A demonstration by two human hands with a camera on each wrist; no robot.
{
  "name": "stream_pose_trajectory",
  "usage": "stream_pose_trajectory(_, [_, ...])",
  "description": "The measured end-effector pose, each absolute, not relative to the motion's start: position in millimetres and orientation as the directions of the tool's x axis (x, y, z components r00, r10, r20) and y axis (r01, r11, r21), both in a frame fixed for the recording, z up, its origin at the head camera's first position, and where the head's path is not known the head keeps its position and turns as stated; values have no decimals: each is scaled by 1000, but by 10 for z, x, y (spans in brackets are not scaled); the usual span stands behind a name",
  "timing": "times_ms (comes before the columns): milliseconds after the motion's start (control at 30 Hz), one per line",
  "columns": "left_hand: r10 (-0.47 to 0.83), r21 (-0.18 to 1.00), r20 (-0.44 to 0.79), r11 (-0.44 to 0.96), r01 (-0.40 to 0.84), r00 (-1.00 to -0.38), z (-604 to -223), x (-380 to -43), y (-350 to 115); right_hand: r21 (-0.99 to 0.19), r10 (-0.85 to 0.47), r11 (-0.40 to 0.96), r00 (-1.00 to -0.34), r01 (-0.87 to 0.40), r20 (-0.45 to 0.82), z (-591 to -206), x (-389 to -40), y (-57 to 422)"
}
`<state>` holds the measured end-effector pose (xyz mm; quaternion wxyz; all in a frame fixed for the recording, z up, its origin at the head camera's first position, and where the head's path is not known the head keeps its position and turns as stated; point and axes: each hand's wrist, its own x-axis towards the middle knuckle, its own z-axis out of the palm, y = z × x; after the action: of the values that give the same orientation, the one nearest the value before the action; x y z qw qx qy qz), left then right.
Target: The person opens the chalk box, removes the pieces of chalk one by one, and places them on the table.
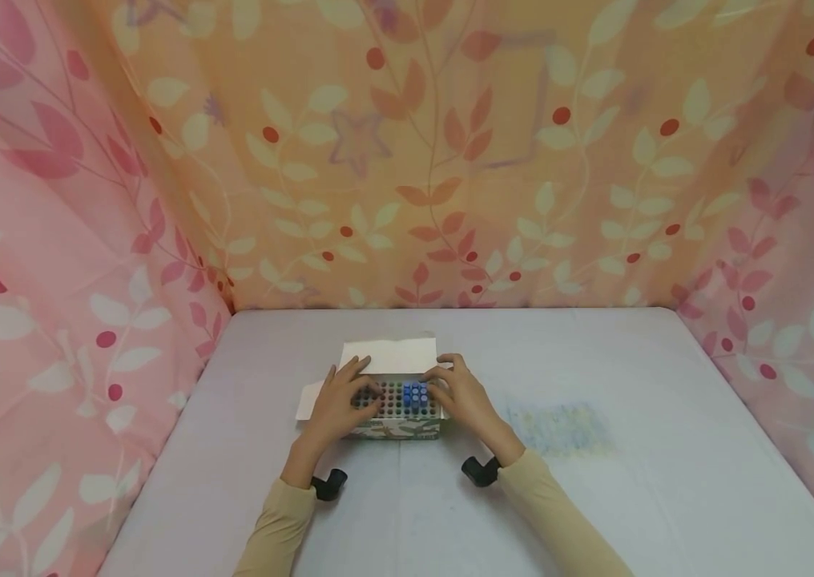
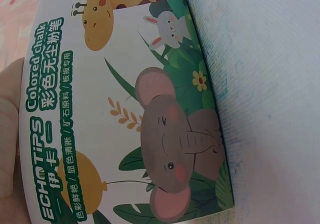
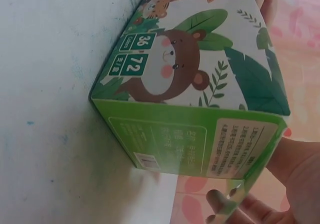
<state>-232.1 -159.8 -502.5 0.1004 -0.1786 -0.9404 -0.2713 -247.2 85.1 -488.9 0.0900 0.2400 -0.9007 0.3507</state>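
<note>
An open cardboard box of colored chalk [image 1: 400, 429] stands on the table, animal drawings on its front. Chalk sticks stand upright inside it in rows, with a cluster of bright blue chalk sticks [image 1: 415, 395] toward the right. Over the left part of the box is my left hand [image 1: 335, 405], its thumb and index finger bent above the chalk with a gap between them. My right hand [image 1: 468, 398] is at the right end, fingers spread around the corner near the blue sticks. Beside the right fingers, a green side flap [image 3: 250, 184] sticks out in the right wrist view.
The white lid [image 1: 388, 357] stands folded back behind the box, and a white side flap [image 1: 308, 401] juts out at the left. A blue and yellow chalk smudge [image 1: 558, 429] marks the tablecloth at right. Flowered curtains [image 1: 436, 160] surround the table.
</note>
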Motion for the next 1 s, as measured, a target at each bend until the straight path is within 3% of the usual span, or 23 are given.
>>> stream_pose_trajectory(367, [283, 485, 295, 778, 398, -913, -4999, -2309, -1598, -584, -365, 664, -884, -468, 293, -4817, -2486, 844])
stream_pose_trajectory(733, [277, 473, 297, 789, 393, -914, -5000, -2315, -1606, -510, -391, 682, -851, -524, 350, -4834, -2529, 658])
stream_pose_trajectory(1000, [287, 462, 327, 783, 417, -900, -5019, -2312, -1598, -558, -362, 674, -875, -484, 322, -4824, -2540, 618])
